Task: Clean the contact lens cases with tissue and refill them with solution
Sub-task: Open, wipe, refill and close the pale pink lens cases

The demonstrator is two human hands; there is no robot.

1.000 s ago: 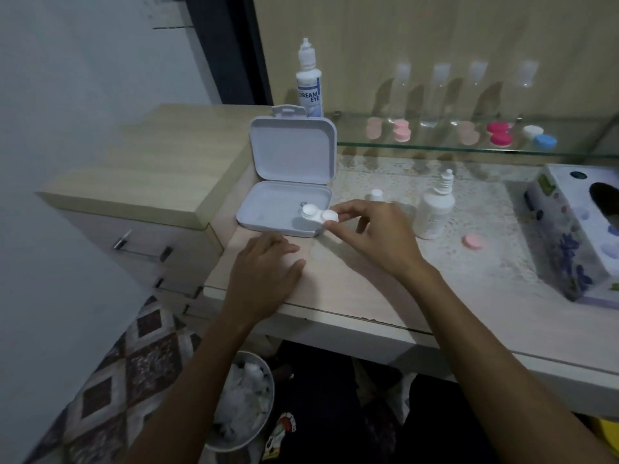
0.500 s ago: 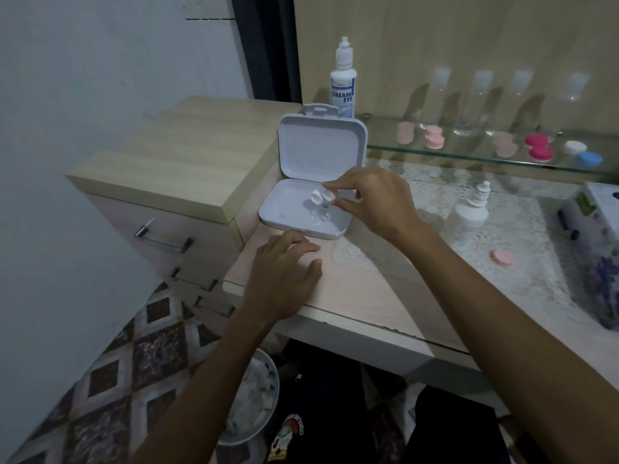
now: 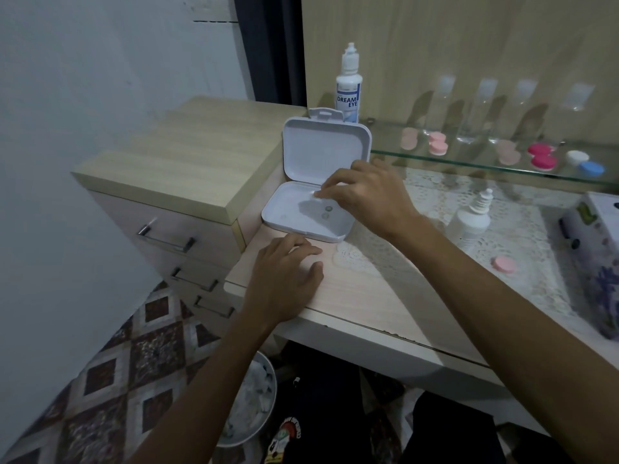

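Observation:
An open white hinged box (image 3: 294, 216) lies at the table's left end, its lid (image 3: 326, 149) standing upright. My right hand (image 3: 365, 195) reaches over the box's tray with curled fingers. It pinches a small white lens case, of which only a pale sliver (image 3: 315, 194) shows at the fingertips. Two small round spots (image 3: 327, 211) mark the tray floor below the fingers. My left hand (image 3: 284, 279) rests flat on the table in front of the box and holds nothing. A small white solution bottle (image 3: 470, 222) stands to the right of my right hand.
A tall "Dream Eye" bottle (image 3: 348, 92) stands behind the box. A glass shelf (image 3: 469, 162) carries pink, magenta and white-and-blue lens cases. A pink cap (image 3: 503, 264) lies near a tissue box (image 3: 596, 262). A drawer cabinet (image 3: 174, 182) stands at the left, and a bin of tissues (image 3: 249, 406) sits below.
My right hand has carried the white lens case from the box's front rim further in over the tray, and now covers most of it. My left hand stays flat on the table.

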